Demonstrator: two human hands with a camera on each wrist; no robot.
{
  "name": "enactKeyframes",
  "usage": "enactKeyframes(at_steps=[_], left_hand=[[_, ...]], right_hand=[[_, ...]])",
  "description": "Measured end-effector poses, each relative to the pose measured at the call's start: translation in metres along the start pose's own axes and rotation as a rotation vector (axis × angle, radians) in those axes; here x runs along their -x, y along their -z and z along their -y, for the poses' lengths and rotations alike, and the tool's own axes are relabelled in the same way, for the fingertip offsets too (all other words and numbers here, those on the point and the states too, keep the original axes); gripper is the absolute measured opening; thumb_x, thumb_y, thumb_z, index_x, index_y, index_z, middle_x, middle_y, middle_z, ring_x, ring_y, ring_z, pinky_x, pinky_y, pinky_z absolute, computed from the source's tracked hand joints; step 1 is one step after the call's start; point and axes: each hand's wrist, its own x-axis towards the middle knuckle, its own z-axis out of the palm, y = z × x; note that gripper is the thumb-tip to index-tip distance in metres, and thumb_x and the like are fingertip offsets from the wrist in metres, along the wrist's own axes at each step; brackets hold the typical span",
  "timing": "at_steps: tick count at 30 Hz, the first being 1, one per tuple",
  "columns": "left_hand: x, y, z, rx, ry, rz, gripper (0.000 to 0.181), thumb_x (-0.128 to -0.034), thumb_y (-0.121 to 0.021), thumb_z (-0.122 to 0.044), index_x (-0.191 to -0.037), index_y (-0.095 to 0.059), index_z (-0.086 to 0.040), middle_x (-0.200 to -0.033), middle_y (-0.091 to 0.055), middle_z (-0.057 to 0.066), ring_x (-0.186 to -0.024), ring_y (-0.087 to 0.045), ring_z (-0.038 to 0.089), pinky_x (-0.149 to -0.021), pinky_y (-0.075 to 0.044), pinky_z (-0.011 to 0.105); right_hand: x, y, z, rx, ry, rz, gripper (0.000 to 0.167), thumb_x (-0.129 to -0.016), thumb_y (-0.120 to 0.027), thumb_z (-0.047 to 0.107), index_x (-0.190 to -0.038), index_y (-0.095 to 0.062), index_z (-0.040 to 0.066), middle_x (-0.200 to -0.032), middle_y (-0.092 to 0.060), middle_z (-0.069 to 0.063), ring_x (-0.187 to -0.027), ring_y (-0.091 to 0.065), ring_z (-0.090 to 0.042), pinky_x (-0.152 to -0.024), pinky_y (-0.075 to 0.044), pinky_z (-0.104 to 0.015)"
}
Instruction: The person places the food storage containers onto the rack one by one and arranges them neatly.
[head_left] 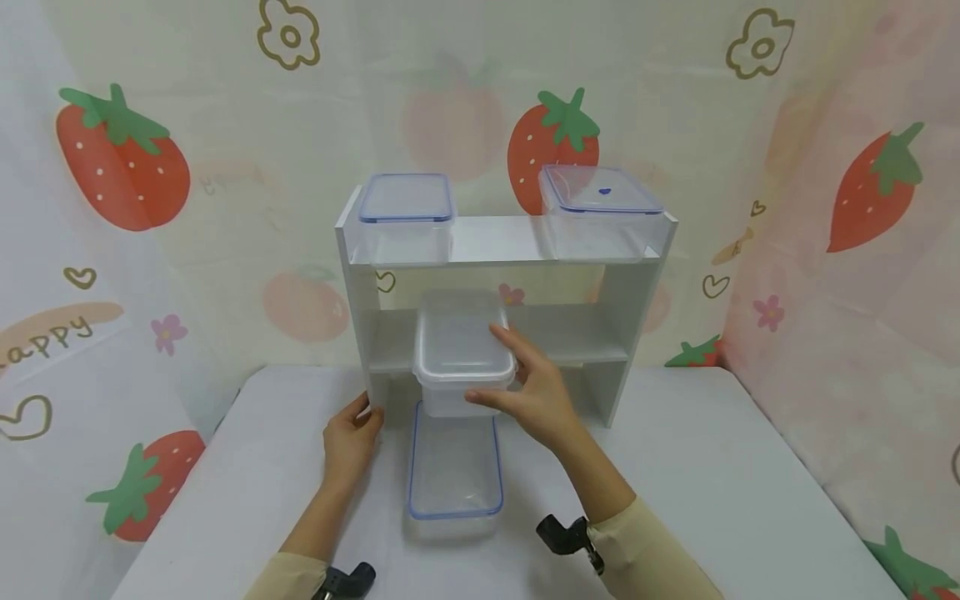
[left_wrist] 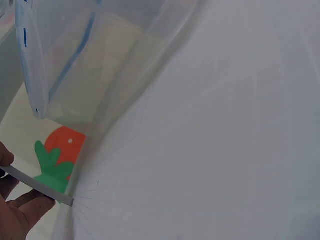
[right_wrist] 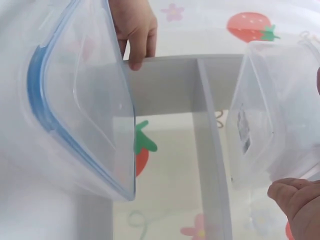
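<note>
Container with a frosted white lid sits level in mid-air at the centre, before the middle shelf board; whether its far end touches that board, we cannot tell. Its long axis seems to run from 12 to 6 o'clock, straight away from us. Our right hand is the nearer one and grips the box's near right corner, thumb on the front wall and fingers spread up along the right rim, so the box lies toward 10 o'clock from that palm. Our left hand has no hold on it: it pinches the foot of the rack's left side panel between thumb and fingers, with the box off toward 2 o'clock. The relation we judge to matter is this — board ahead at 12, box end-on to it.

Toward 6 o'clock, below the box, a blue-rimmed container rests on the white table. On the top board stand two more blue-rimmed boxes, one at 11 o'clock, one at 1 — and a strawberry-print backdrop hangs beyond.
</note>
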Motion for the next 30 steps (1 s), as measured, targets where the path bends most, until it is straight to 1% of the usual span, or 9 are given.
enactKeyframes(at_steps=[3, 5, 8, 11, 15, 20, 25, 30], left_hand=[[0.000, 0.000, 0.000, 0.006, -0.006, 0.002, 0.046, -0.0995, -0.065, -0.019, -0.143, -0.059, -0.004, -0.144, -0.060, 0.013, -0.119, -0.069, 0.029, -0.090, -0.057, 0.023], [0.000, 0.000, 0.000, 0.007, -0.006, 0.002, 0.046, -0.0994, -0.065, -0.019, -0.142, -0.059, -0.004, -0.144, -0.061, 0.013, -0.118, -0.069, 0.029, -0.087, -0.056, 0.019], [0.000, -0.001, -0.001, 0.008, -0.006, 0.004, 0.045, -0.0994, -0.065, -0.019, -0.142, -0.060, -0.004, -0.143, -0.061, 0.014, -0.117, -0.069, 0.029, -0.084, -0.055, 0.014], [0.000, -0.001, -0.001, 0.005, -0.004, 0.003, 0.045, -0.0995, -0.065, -0.019, -0.142, -0.060, -0.005, -0.144, -0.061, 0.014, -0.117, -0.069, 0.029, -0.083, -0.055, 0.014], [0.000, 0.000, -0.002, -0.006, 0.007, -0.006, 0.046, -0.0990, -0.066, -0.021, -0.142, -0.060, -0.007, -0.144, -0.061, 0.012, -0.117, -0.070, 0.028, -0.082, -0.054, 0.013], [0.000, 0.000, -0.001, 0.004, 0.008, -0.008, 0.045, -0.0990, -0.066, -0.020, -0.142, -0.060, -0.007, -0.144, -0.061, 0.012, -0.117, -0.070, 0.028, -0.079, -0.053, 0.009], [0.000, 0.000, 0.000, 0.015, 0.009, -0.003, 0.046, -0.0994, -0.066, -0.020, -0.143, -0.060, -0.007, -0.143, -0.061, 0.013, -0.117, -0.070, 0.028, -0.079, -0.053, 0.010], [0.000, 0.000, 0.000, 0.026, 0.012, 0.010, 0.046, -0.1000, -0.065, -0.021, -0.143, -0.059, -0.007, -0.142, -0.062, 0.013, -0.117, -0.070, 0.028, -0.084, -0.057, 0.019]], right_hand=[[-0.004, -0.004, 0.000, 0.000, -0.006, -0.004, 0.095, -0.071, -0.096, 0.021, -0.153, -0.049, 0.023, -0.166, -0.031, -0.004, -0.153, -0.032, -0.021, -0.118, -0.039, -0.039], [-0.006, -0.006, 0.000, -0.007, -0.006, -0.001, 0.095, -0.071, -0.096, 0.020, -0.153, -0.049, 0.022, -0.167, -0.030, -0.005, -0.154, -0.030, -0.021, -0.117, -0.040, -0.040], [-0.009, -0.009, -0.001, 0.014, -0.014, -0.007, 0.094, -0.072, -0.096, 0.023, -0.153, -0.049, 0.024, -0.166, -0.031, -0.003, -0.155, -0.027, -0.017, -0.119, -0.037, -0.036], [-0.013, -0.010, -0.003, 0.032, -0.012, -0.008, 0.094, -0.072, -0.096, 0.025, -0.153, -0.049, 0.024, -0.167, -0.032, -0.003, -0.155, -0.026, -0.015, -0.121, -0.035, -0.035], [-0.020, -0.012, -0.005, 0.029, 0.003, -0.005, 0.093, -0.072, -0.095, 0.025, -0.153, -0.049, 0.023, -0.167, -0.031, -0.005, -0.155, -0.027, -0.018, -0.121, -0.035, -0.039], [-0.028, -0.016, -0.009, 0.032, 0.023, 0.003, 0.092, -0.073, -0.095, 0.024, -0.153, -0.049, 0.022, -0.166, -0.033, -0.005, -0.155, -0.026, -0.017, -0.121, -0.034, -0.041], [-0.035, -0.021, -0.012, 0.043, 0.022, 0.013, 0.092, -0.073, -0.095, 0.028, -0.153, -0.049, 0.026, -0.167, -0.032, -0.002, -0.155, -0.024, -0.014, -0.122, -0.033, -0.040], [-0.042, -0.026, -0.013, 0.063, 0.014, 0.019, 0.091, -0.074, -0.094, 0.033, -0.153, -0.048, 0.028, -0.166, -0.034, 0.003, -0.155, -0.024, -0.009, -0.122, -0.033, -0.041]])
